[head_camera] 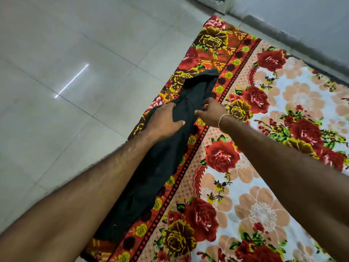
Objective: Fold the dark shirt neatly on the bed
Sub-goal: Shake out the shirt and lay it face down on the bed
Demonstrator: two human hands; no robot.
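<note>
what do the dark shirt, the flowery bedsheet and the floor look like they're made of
Dark shirt: soft matte woven cloth, perhaps cotton; it creases and bunches under the left hand.
Flowery bedsheet: printed fabric with a slight sheen on the red roses; fibre unclear.
Floor: glossy pale tiles, likely ceramic or stone; grout lines and a light streak reflected.

The dark shirt (166,159) lies bunched into a long narrow strip along the bed's (236,176) red floral border; collar end toward one o'clock; other end toward seven.
</note>
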